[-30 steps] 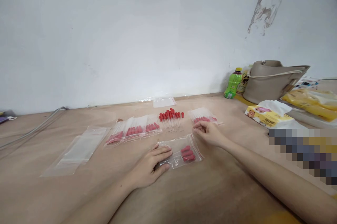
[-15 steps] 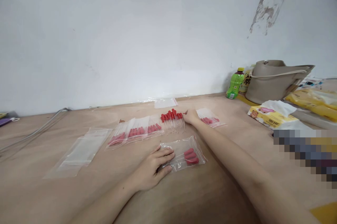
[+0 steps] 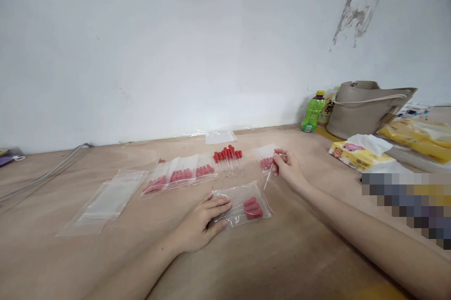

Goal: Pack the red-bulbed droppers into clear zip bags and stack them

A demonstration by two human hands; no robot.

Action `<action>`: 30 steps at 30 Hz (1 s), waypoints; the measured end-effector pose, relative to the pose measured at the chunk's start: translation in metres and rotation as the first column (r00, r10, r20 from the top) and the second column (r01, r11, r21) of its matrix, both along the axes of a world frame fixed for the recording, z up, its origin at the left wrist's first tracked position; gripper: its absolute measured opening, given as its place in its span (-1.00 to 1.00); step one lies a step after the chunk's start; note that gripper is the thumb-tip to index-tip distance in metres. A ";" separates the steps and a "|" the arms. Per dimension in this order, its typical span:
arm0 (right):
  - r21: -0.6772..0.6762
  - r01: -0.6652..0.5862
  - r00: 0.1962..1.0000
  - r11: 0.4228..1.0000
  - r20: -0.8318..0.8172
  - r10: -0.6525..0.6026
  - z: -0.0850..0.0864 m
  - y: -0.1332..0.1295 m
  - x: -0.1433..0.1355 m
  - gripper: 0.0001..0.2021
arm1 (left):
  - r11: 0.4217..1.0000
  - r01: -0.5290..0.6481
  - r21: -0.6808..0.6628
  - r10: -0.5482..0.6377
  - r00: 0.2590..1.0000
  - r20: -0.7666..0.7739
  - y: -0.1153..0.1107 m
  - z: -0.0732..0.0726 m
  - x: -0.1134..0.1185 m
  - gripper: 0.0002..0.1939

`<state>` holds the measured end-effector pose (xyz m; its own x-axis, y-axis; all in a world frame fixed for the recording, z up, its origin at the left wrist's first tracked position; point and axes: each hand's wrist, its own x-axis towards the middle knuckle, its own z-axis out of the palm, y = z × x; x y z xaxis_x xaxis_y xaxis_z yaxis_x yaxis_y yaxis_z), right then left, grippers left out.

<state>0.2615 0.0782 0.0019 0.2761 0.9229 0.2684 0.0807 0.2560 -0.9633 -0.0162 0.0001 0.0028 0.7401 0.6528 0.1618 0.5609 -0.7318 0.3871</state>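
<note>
Brown table [image 3: 303, 253] against white wall [image 3: 176, 46]. Left hand [image 3: 200, 222] lies flat, fingers spread, on clear bag [image 3: 243, 206]; right hand [image 3: 287, 168] pinches a dropper [image 3: 269, 175].

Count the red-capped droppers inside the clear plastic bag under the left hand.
3 red-capped droppers show in the clear plastic zip bag, stacked side by side at its right end; more may be hidden beneath.

A tan wooden tabletop [image 3: 303, 253] is carrying loose red-capped droppers [image 3: 229, 159], with filled zip bags [image 3: 178, 175] lying just left of them.
</note>
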 end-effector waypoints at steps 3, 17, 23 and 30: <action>-0.008 -0.027 0.987 1.000 -0.157 0.025 -0.012 -0.020 0.004 -0.63 | 1.000 0.005 0.004 -0.005 1.000 0.011 0.000 0.000 0.000 -0.59; -0.092 -0.221 0.918 0.971 -0.356 0.176 -0.017 -0.045 -0.003 -0.60 | 1.000 -0.015 0.002 0.015 1.000 0.019 -0.002 0.001 0.001 -0.59; -0.252 -0.466 0.885 0.849 -0.104 0.455 -0.017 -0.047 0.004 -0.71 | 1.000 -0.029 -0.002 0.029 0.999 0.032 -0.003 0.003 0.001 -0.53; -0.199 -0.508 0.790 0.838 0.280 0.546 -0.014 -0.043 0.001 -0.82 | 1.000 -0.023 -0.003 0.023 0.999 0.026 -0.003 0.004 0.002 -0.51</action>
